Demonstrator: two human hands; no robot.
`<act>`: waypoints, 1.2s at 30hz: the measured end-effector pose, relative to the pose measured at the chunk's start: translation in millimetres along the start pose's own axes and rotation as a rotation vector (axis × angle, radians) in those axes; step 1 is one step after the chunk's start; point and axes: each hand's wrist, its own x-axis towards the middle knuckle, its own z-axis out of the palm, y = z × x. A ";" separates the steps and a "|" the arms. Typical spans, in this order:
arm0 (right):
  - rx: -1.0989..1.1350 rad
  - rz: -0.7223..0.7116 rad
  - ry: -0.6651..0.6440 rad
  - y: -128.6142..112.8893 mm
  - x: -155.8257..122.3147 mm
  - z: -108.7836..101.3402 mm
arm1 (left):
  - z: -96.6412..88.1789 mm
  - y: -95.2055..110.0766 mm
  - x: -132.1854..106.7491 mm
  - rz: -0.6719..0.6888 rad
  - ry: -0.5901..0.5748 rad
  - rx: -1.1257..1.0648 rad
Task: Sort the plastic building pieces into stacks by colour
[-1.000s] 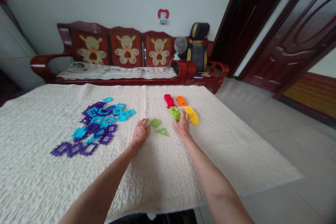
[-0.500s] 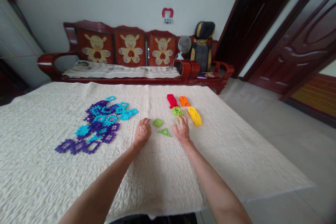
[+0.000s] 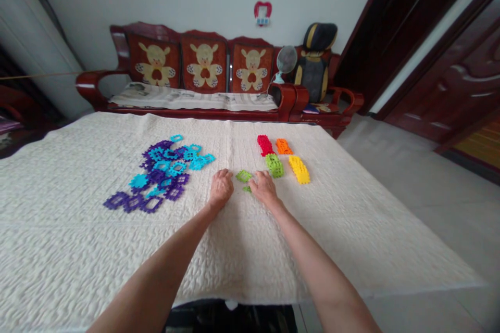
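My left hand [image 3: 222,186] rests on the quilted cover with its fingers curled inward; the inside of the hand is hidden. Just to its right lies a green open-centred square piece [image 3: 244,176] with a toothed edge, apart from the fingers. My right hand [image 3: 264,186] is closed over a green triangular piece [image 3: 247,188], and only a small part of that piece shows past the fingertips. Behind the right hand stands a row of green pieces [image 3: 275,165], touching the end of a red row [image 3: 264,145].
Purple and cyan toothed pieces [image 3: 167,169] lie in a loose heap on the left. An orange row [image 3: 284,146] and a yellow row [image 3: 299,169] lie at the right. Beyond the cream quilted cover [image 3: 332,239] stands a wooden sofa [image 3: 195,113] with cushions.
My right hand has moved left and covers most of the green triangular piece. My left hand keeps nearly the same pose beside the square piece. The whole view has shifted slightly.
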 end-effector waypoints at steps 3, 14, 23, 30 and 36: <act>-0.077 0.059 -0.081 -22.3 12.6 0.1 | -1.6 1.5 -0.3 -0.008 -0.008 0.003; 0.200 -0.017 0.147 13.9 13.5 13.9 | -5.1 2.1 -0.1 0.021 -0.016 -0.003; 0.225 0.071 0.482 83.7 -32.1 -14.0 | 1.4 -5.5 -0.1 0.035 -0.014 -0.032; -0.001 -0.042 0.326 72.3 -45.2 -16.2 | -0.4 -3.2 0.1 0.037 -0.006 -0.019; 0.098 -0.046 0.281 64.8 -45.7 -18.3 | -2.4 -2.6 0.9 0.035 -0.002 -0.025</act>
